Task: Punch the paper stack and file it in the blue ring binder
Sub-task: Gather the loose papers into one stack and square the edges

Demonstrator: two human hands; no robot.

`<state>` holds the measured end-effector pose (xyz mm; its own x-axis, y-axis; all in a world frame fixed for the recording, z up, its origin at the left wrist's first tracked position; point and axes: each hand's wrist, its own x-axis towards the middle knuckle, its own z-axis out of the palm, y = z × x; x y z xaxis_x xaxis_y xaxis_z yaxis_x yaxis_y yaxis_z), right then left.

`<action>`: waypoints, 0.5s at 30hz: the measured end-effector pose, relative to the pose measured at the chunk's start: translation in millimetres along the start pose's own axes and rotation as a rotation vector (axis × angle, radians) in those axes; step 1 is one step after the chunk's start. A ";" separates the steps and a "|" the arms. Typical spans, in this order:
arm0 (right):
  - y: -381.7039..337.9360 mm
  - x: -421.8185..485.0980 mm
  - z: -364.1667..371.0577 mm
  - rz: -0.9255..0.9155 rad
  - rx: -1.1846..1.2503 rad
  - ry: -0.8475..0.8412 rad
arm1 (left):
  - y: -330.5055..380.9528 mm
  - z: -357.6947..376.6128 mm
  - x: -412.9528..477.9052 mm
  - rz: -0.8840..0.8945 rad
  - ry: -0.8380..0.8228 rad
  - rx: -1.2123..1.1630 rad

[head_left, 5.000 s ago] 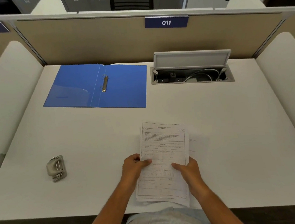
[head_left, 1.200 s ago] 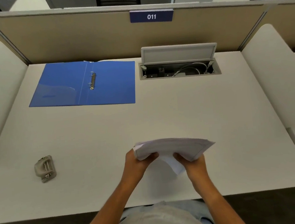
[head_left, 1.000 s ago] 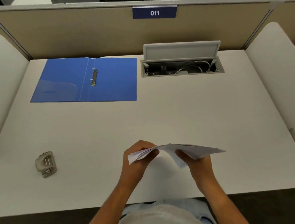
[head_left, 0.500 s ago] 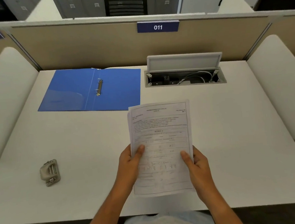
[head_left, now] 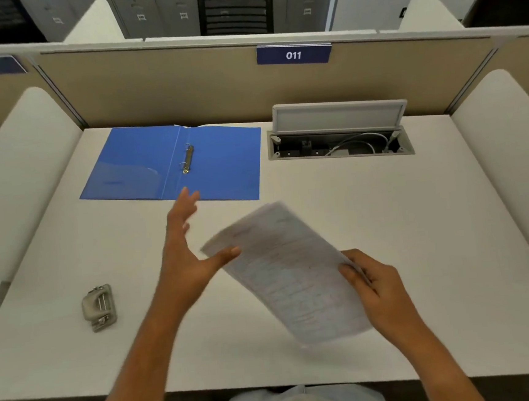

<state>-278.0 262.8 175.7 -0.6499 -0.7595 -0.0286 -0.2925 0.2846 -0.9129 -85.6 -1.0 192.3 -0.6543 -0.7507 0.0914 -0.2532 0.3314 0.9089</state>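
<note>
Your right hand (head_left: pixel 376 283) has its grip on the paper stack (head_left: pixel 288 271) by its right edge, above the desk (head_left: pixel 418 219); your left hand (head_left: pixel 191 258) is spread open, thumb at the stack's left corner. The hole punch (head_left: pixel 99 307) lies well to the left, and the blue ring binder (head_left: pixel 221 162) lies open flat just beyond your left hand. The stack's long axis runs far-left to near-right.

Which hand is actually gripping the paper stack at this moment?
The right hand grips the paper stack at its right edge; the left hand is spread open, fingers straight, only its thumb at the stack's corner.
</note>
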 end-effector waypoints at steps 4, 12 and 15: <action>-16.0 10.2 -17.3 -0.145 -0.250 -0.147 | 18.5 -16.4 18.1 0.055 -0.435 0.163; -9.7 10.2 -41.5 0.037 0.051 0.159 | -0.3 8.0 6.0 -0.125 -0.218 -0.046; 10.8 -4.5 -34.6 0.165 0.441 0.247 | -7.2 13.6 1.0 -0.196 -0.145 -0.230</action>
<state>-302.5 289.5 180.1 -0.8240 -0.5495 -0.1382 0.1156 0.0757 -0.9904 -94.1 3.7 180.3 -0.7082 -0.6924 -0.1378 -0.2275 0.0391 0.9730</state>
